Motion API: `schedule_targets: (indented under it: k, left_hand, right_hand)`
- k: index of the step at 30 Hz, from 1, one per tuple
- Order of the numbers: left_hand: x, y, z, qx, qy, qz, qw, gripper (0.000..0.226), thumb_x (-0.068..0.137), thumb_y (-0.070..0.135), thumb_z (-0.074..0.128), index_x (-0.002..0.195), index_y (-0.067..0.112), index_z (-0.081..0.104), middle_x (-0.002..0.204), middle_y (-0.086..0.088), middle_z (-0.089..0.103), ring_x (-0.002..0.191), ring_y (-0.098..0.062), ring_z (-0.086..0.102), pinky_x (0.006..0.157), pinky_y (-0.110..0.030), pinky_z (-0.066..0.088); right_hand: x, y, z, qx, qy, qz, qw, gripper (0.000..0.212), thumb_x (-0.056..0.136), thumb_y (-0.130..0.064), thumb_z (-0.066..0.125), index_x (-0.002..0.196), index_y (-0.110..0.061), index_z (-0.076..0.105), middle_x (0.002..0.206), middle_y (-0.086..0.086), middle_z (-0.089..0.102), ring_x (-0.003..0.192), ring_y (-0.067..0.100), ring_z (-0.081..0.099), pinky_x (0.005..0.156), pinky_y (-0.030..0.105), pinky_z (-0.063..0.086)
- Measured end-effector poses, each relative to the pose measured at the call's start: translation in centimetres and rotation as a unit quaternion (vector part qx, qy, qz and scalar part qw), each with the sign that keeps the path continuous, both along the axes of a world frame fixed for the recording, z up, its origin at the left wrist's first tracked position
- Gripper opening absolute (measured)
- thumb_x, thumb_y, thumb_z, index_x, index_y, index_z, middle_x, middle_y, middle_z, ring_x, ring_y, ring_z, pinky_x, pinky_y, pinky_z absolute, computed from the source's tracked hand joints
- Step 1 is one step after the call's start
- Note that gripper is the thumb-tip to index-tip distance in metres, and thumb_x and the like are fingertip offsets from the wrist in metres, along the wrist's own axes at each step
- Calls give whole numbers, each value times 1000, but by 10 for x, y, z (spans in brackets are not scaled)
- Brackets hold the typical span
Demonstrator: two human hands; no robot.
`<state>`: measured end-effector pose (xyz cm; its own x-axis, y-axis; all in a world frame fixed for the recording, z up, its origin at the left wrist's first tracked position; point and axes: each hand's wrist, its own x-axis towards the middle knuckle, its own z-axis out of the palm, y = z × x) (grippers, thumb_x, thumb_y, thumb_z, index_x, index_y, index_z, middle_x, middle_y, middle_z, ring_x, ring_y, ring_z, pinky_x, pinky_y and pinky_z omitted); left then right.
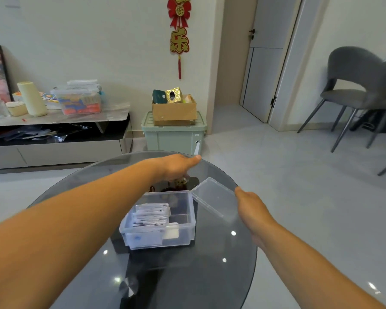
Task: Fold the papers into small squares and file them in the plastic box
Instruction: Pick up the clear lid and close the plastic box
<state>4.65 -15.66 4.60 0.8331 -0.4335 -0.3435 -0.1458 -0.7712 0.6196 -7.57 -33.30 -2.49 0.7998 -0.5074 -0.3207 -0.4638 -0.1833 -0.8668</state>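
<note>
Dark glass counter (210, 275) carries the clear box (181, 238) between the two hands, folded papers (151, 214) stacked inside it and its lid (214, 197) swung open toward the right hand (253, 209), whose fingertip sits at the lid's far corner. Beyond the box the left hand (178, 166) reaches palm-down; whether either hand grips anything I cannot tell.
</note>
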Motion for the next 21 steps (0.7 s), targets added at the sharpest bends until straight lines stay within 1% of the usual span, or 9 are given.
schedule_targets:
  k: [2,5,8,10,13,15,17,19,21]
  left_hand:
    - [13,-16,-5,9,52,-8,999,80,96,72,29,153,16,36,144,-10,53,124,-26,56,111,-43,44]
    - [22,-35,-17,11,106,-24,994,81,95,72,34,152,14,38,150,-9,49,132,-26,52,112,-42,43]
    - [25,-40,-29,7,113,-27,993,83,91,78,37,148,18,45,146,-5,52,130,-26,52,110,-45,44]
    - [28,-38,-36,-17,113,-11,993,87,84,83,40,144,20,50,142,-4,55,126,-26,54,111,-47,42]
    - [23,-31,-30,-87,73,26,993,71,94,72,40,138,19,54,139,-6,53,127,-27,52,112,-44,40]
    - [14,-17,-20,-118,22,48,992,70,94,70,41,137,18,56,140,-6,55,127,-28,52,114,-48,38]
    - [-1,2,-6,-142,-48,69,986,60,96,62,47,130,15,63,130,-9,63,119,-29,58,109,-50,43]
    - [-17,27,2,-144,-124,101,977,42,98,45,55,115,9,70,114,-19,68,102,-32,65,98,-51,52]
    - [-40,55,5,-140,-157,129,969,33,96,32,62,108,3,72,109,-25,68,87,-30,65,90,-49,55]
  right_hand:
    - [3,-4,-6,-1,4,-12,1000,43,80,-53,38,100,-18,53,114,12,59,90,32,57,74,37,46]
    - [6,-6,-7,14,3,-9,1000,27,83,-47,41,96,-23,43,103,6,50,81,27,50,63,30,41]
    - [8,-8,-6,35,-20,-5,999,29,94,-38,45,92,-10,53,92,9,58,74,27,55,59,28,41]
    - [8,-8,0,65,-51,-5,997,27,98,-33,45,92,-11,61,90,6,62,74,22,57,62,29,43]
    - [8,-5,11,75,-104,9,992,23,96,-34,47,89,-21,64,95,1,67,83,19,62,71,35,50]
    - [11,1,18,71,-155,22,985,23,94,-37,48,85,-24,65,95,-3,65,89,18,62,82,43,53]
    - [11,11,30,49,-191,55,979,27,90,-49,48,94,-32,68,116,-5,63,114,19,59,100,45,49]
    - [6,25,42,18,-215,96,972,33,91,-54,47,111,-36,67,147,-10,47,138,18,43,109,48,44]
    - [-2,41,52,-3,-230,130,964,27,99,-46,47,109,-35,69,148,-28,40,141,11,39,109,46,44]
